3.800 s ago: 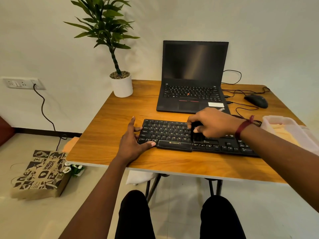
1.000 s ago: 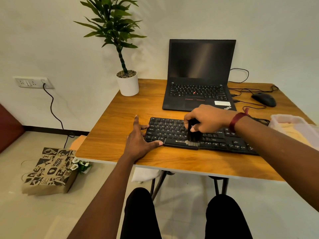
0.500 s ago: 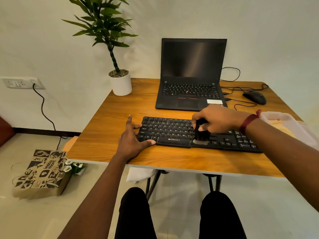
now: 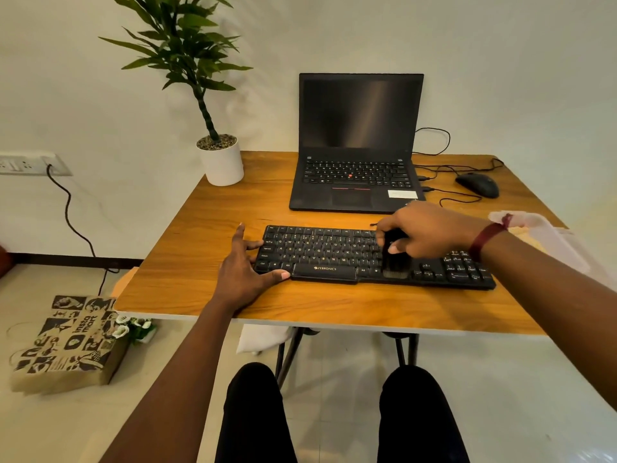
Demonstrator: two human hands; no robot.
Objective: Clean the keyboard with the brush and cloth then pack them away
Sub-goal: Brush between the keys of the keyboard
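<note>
A black keyboard (image 4: 327, 255) lies across the front of the wooden table (image 4: 207, 248). My right hand (image 4: 430, 228) grips a small black brush (image 4: 395, 262), bristles down on the keys right of the space bar. My left hand (image 4: 243, 265) rests flat against the keyboard's left end, fingers spread, thumb on its front edge. A yellow cloth (image 4: 527, 233) lies in a clear plastic container (image 4: 561, 245) at the right, partly hidden by my right arm.
An open black laptop (image 4: 357, 175) stands behind the keyboard. A black mouse (image 4: 478, 184) with cables sits at the back right. A potted plant (image 4: 222, 162) is at the back left. A printed paper bag (image 4: 66, 345) lies on the floor.
My right hand has carried the brush rightward along the keyboard, from the space bar's right end to the keys beyond it. My left hand stays at the keyboard's left end.
</note>
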